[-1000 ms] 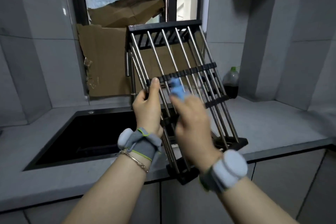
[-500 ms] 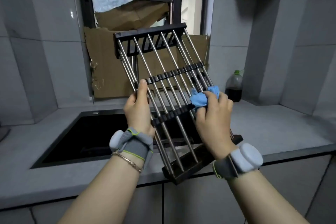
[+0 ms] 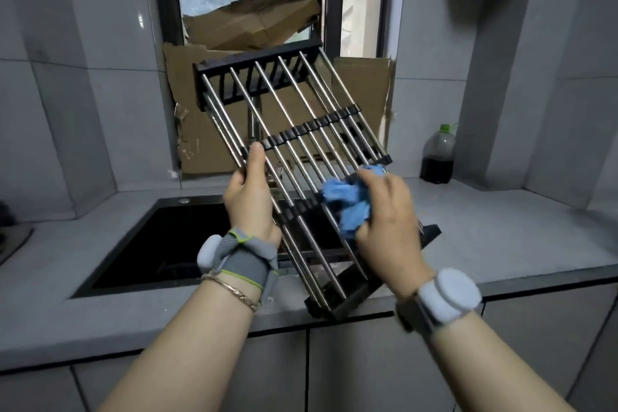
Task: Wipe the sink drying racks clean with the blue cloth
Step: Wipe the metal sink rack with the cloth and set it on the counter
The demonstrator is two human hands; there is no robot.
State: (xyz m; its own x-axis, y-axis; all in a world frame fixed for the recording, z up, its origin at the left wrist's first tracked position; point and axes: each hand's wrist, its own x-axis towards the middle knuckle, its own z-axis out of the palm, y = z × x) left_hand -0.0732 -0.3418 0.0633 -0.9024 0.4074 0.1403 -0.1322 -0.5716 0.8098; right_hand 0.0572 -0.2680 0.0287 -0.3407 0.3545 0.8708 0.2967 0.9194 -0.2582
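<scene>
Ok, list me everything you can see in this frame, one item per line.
drying rack: at least one, maybe two stacked; steel rods, black bars; tilted, lower end on the counter edge
blue cloth: one, blue, bunched against the rack's rods
sink: one, black, set in the counter at left
counter: one, grey, along the wall
bottle: one, clear with green cap and dark liquid, counter's back right
cardboard: several pieces, brown, in the window behind the rack
wristbands: two, grey and white, one per wrist
bracelet: one, gold, left wrist
left hand: holds the rack's left rods
right hand: holds the cloth
</scene>
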